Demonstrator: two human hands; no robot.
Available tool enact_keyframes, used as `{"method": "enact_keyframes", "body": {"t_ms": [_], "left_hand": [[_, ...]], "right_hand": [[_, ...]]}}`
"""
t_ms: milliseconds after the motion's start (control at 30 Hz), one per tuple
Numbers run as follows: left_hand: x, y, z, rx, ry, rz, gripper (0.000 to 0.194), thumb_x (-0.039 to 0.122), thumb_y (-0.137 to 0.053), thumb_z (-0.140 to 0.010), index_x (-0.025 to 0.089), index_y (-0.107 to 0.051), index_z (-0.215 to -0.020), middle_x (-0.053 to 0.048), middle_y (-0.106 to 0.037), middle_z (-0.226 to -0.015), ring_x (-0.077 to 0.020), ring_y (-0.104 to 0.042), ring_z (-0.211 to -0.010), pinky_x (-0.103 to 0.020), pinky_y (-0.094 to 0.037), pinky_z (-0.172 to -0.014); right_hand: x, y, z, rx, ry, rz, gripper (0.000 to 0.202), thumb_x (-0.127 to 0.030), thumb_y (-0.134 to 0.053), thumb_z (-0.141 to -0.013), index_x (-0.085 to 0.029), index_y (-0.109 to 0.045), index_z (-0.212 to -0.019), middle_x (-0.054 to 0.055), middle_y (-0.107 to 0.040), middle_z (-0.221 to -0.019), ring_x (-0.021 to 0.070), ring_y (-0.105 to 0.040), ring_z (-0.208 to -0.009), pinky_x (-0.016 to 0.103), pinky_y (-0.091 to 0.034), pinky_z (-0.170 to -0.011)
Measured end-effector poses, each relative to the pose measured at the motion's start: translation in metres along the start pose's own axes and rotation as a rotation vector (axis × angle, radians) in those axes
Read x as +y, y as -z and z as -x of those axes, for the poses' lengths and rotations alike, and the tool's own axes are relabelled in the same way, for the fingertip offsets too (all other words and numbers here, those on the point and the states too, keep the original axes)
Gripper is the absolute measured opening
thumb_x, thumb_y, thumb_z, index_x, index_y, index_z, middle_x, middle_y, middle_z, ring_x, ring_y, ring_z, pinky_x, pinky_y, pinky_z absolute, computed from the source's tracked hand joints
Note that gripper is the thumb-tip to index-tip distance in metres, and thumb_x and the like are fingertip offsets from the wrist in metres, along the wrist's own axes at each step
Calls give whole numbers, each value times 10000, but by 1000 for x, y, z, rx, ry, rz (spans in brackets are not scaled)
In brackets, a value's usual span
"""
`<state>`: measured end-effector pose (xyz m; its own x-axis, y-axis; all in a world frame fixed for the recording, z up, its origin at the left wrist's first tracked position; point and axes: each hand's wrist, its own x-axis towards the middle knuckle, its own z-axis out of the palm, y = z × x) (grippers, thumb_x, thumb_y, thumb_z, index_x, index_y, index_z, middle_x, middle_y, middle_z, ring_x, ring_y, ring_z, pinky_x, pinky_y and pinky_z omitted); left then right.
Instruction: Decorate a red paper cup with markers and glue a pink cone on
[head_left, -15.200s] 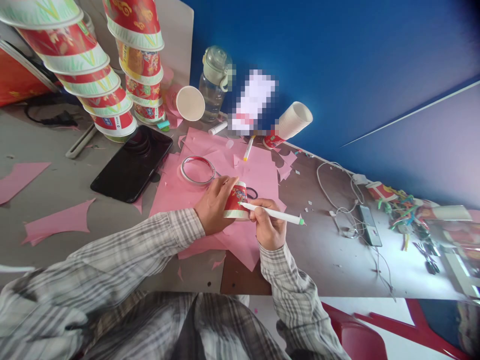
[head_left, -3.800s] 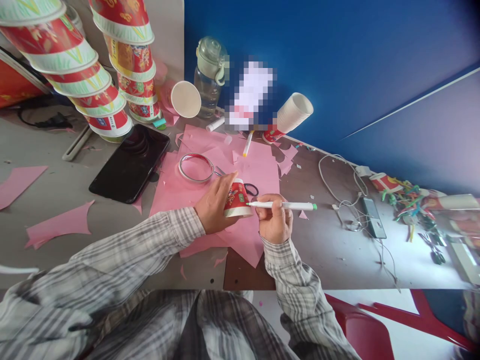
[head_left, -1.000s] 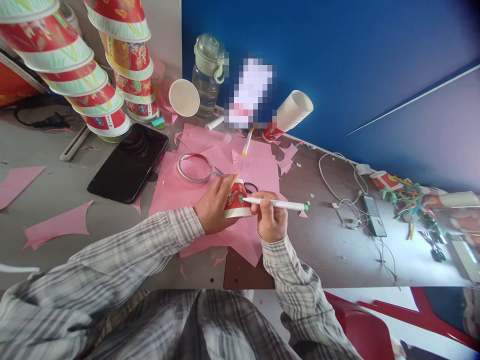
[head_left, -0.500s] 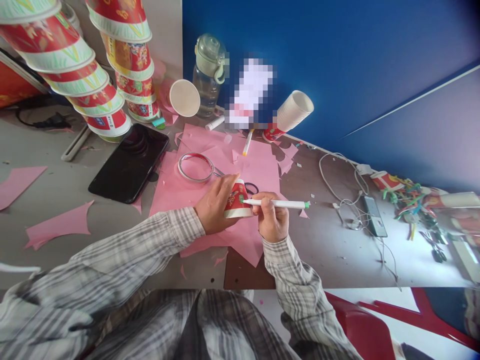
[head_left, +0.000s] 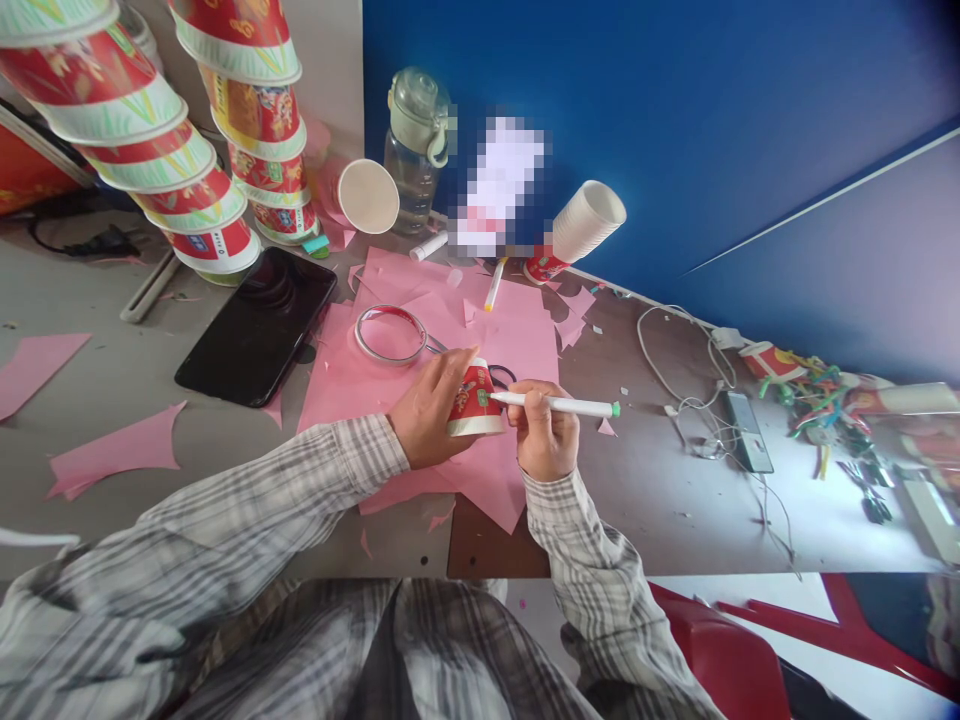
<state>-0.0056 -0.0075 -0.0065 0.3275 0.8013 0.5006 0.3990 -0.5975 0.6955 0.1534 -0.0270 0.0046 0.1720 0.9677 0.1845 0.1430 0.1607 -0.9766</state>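
My left hand [head_left: 431,410] is closed around a red and white paper cup [head_left: 472,402], which it holds upside down above pink paper, rim towards me. Between the fingers of my right hand [head_left: 549,435] is a white marker [head_left: 577,405] with a green end. The marker's tip is at the printed side of the cup; whether it touches I cannot tell. Just behind the cup lie scissors, of which a dark handle loop [head_left: 502,376] shows. A silver-rimmed ring [head_left: 390,334], like a round lens or a roll of tape, lies left of them on the pink paper [head_left: 442,285].
Tall stacks of paper cups [head_left: 277,170] stand at the left, near a black phone [head_left: 259,325]. A water bottle [head_left: 414,150] and nested cups [head_left: 589,220] stand by the blue partition. Cables [head_left: 701,390] and a power strip [head_left: 748,430] lie right, among pink scraps.
The marker's tip has shifted slightly to the right and up along the cup's side, with my right hand. My left hand and the cup stay nearly where they were.
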Motion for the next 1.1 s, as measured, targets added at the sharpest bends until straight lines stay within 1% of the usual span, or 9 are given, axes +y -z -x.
{"method": "enact_keyframes", "body": {"t_ms": [133, 333, 533, 733, 933, 1100], "left_hand": [[0, 0, 0, -3, 4, -3, 772, 377, -608, -690, 105, -195, -1282, -194, -430, -1215, -286, -416, -1118, -501, -410, -934], [-1, 0, 0, -15, 3, -12, 798, 390, -618, -682, 108, -181, -1288, -197, -435, -1207, -291, -409, -1126, -510, -411, -931], [0, 1, 0, -19, 6, -18, 771, 385, -599, -697, 92, -192, -1283, -195, -430, -1215, -280, -405, -1132, -482, -403, -950], [0, 0, 0, -12, 4, -12, 799, 392, -619, -687, 99, -183, -1289, -199, -442, -1200, -288, -415, -1123, -494, -409, -932], [-1, -1, 1, -11, 10, 27, 819, 426, -624, -678, 121, -182, -1296, -197, -439, -1203, -305, -409, -1128, -530, -402, -922], [-1, -1, 1, -10, 19, 11, 826, 439, -628, -673, 100, -195, -1289, -197, -438, -1205, -289, -409, -1127, -497, -396, -943]], "right_hand": [[0, 0, 0, 13, 0, 7, 290, -448, -488, -834, -186, -612, -818, -40, -506, -525, 121, -467, -472, 274, -390, -486], [-1, 0, 0, -20, 4, -22, 291, -441, -486, -833, -184, -614, -788, -39, -494, -510, 121, -463, -463, 274, -387, -476], [-2, 1, -1, 9, -13, -21, 259, -397, -486, -833, -184, -611, -754, -40, -487, -496, 114, -451, -445, 260, -378, -456], [-3, 0, 2, -34, -23, -79, 285, -440, -502, -814, -190, -621, -750, -38, -476, -487, 120, -453, -450, 260, -366, -453], [-8, 0, 4, 20, -6, -140, 288, -436, -470, -826, -199, -610, -741, -35, -459, -485, 125, -427, -457, 281, -377, -471], [-8, 1, 5, 2, -9, -111, 257, -418, -488, -804, -206, -614, -734, -29, -471, -499, 131, -449, -458, 271, -368, -450]]}}
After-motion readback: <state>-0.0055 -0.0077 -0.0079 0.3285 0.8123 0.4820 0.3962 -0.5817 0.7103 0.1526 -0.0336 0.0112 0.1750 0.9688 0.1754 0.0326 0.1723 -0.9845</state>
